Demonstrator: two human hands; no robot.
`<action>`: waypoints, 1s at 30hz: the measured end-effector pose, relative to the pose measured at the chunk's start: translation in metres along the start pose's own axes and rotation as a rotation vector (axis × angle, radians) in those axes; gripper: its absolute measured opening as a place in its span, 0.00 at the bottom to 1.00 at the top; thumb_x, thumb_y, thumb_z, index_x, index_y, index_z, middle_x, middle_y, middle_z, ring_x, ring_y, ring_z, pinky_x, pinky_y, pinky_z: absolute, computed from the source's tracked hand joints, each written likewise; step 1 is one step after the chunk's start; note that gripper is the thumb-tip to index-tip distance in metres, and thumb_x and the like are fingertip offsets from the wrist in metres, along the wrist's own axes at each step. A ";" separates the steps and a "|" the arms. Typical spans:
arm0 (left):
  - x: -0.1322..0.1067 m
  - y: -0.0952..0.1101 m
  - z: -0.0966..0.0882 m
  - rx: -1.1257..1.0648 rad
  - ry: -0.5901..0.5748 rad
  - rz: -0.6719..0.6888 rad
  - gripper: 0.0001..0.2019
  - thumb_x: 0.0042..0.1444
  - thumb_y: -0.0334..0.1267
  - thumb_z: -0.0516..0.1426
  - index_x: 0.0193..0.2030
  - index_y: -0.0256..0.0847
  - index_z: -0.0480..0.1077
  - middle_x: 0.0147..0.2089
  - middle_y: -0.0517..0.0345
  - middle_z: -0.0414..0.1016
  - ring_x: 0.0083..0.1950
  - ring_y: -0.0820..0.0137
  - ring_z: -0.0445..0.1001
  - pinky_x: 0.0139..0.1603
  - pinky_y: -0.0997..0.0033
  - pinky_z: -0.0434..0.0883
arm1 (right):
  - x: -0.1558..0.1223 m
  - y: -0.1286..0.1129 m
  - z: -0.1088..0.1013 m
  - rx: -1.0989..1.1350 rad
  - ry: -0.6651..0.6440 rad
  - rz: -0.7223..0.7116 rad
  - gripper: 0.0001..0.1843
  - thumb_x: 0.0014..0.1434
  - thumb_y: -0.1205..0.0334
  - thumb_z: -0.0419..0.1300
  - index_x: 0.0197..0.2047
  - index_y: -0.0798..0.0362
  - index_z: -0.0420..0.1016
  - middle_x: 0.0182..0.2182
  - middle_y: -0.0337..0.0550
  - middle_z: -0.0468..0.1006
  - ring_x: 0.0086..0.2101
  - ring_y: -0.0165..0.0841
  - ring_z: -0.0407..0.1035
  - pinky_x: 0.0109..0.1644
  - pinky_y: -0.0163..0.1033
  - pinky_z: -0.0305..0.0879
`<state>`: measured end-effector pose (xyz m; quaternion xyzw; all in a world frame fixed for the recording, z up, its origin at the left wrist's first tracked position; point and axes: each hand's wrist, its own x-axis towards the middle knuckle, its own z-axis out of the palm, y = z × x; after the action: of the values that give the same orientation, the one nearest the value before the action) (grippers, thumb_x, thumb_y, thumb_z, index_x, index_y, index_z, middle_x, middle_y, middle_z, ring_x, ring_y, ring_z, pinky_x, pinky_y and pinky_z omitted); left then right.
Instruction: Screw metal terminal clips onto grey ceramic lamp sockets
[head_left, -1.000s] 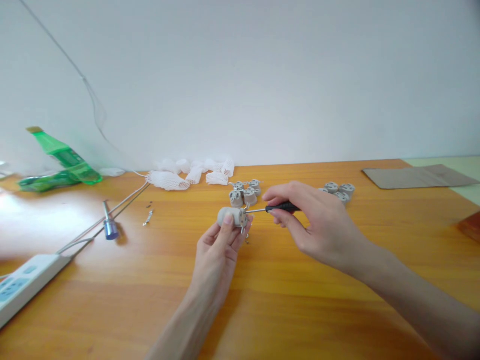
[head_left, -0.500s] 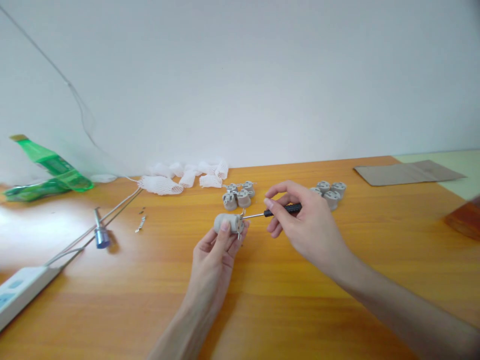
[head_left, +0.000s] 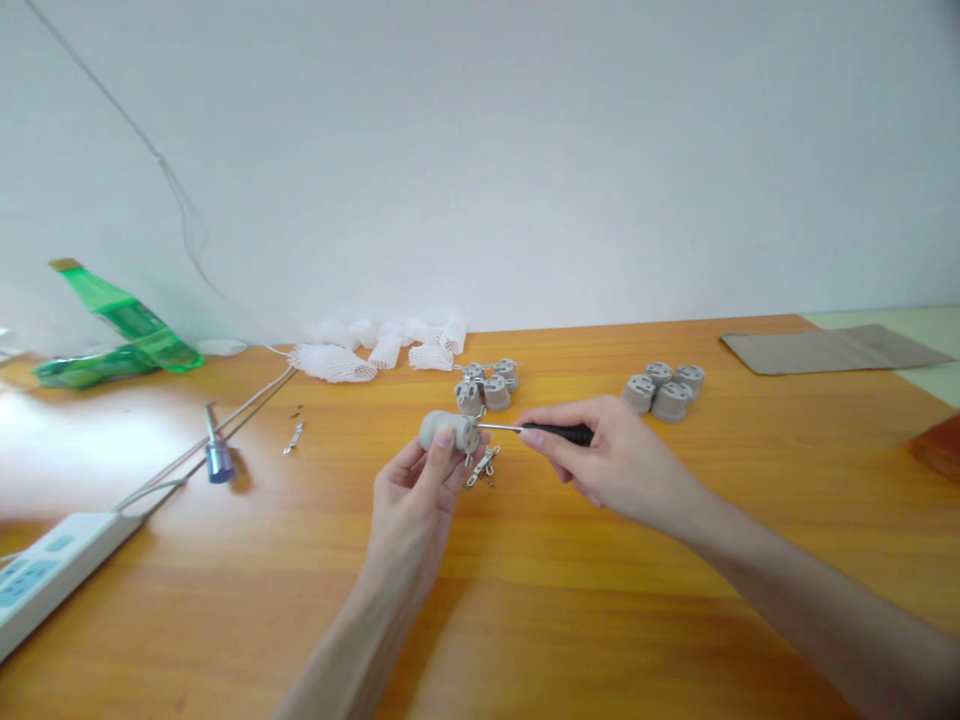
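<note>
Head view: near the centre of the frame, the left hand (head_left: 418, 492) has its thumb and fingers clamped around a grey cylindrical fitting (head_left: 441, 431). The fitting is held above the tabletop (head_left: 600, 610), its long axis running roughly left to right and its end with the metal tabs turned to the right. From that side the right hand (head_left: 611, 452) pinches the black handle of a screwdriver (head_left: 568, 434), fingers closed on it. The screwdriver's shaft points left, almost in line with the fitting's axis, and its tip meets the upper part of the end face; whether it sits in a screw slot is too small to tell. The left hand is the nearer one to the fitting; the right stands off from it by the bare shaft.

Just below the fitting's right end lie small metal strips (head_left: 482, 467). Behind the fitting, slightly higher in the frame, stands a cluster of similar fittings with metal tabs (head_left: 496, 393); a second group of grey fittings (head_left: 671, 403) stands right of centre, beyond the right hand. Farther out are a blue-handled tool (head_left: 219, 461) at left, white netting (head_left: 334, 364) along the wall (head_left: 570, 170), and a cardboard sheet (head_left: 802, 351) at right.
</note>
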<state>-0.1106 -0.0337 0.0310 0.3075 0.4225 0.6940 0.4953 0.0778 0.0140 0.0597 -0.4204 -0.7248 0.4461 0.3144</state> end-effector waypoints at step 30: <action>-0.009 -0.001 -0.004 0.797 -0.067 0.482 0.20 0.47 0.34 0.72 0.49 0.48 0.80 0.48 0.55 0.83 0.49 0.62 0.81 0.59 0.63 0.73 | 0.026 0.078 0.008 0.759 0.092 0.157 0.24 0.56 0.47 0.70 0.47 0.56 0.79 0.20 0.32 0.70 0.18 0.23 0.59 0.20 0.31 0.48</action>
<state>-0.1105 -0.0436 0.0280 0.5853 0.5565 0.5626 0.1768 0.0851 0.0534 -0.0127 -0.3481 -0.4589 0.6860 0.4445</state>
